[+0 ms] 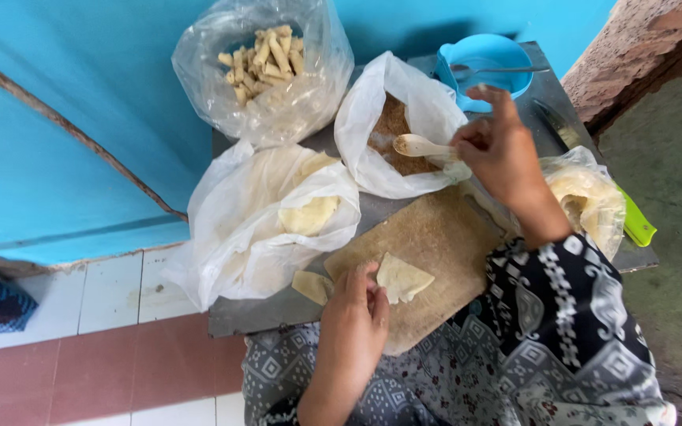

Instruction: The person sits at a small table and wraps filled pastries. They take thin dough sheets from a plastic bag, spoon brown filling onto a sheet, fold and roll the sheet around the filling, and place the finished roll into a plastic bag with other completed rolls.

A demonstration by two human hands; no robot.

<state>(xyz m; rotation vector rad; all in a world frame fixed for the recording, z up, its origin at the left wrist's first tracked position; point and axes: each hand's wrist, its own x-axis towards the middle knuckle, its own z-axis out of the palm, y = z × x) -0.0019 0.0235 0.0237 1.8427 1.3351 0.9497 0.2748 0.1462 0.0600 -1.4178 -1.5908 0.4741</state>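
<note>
Left hand (357,304) pressing on a pale wrapper sheet (401,278), fingers together on its near-left edge — sheet flat on the wooden board (436,237) at the near edge of the desk (234,319). Right hand (503,150), fingers clamped on a wooden spoon (420,145) — bowl over the brown filling in the white bag (365,118), far of the board.

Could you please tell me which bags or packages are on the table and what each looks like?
Clear bag, back left: pale rolled sticks.
White bag, back centre: brown filling, spoon held by right hand.
White bag, left: pale wrappers.
Clear bag, right: pale contents.
</note>
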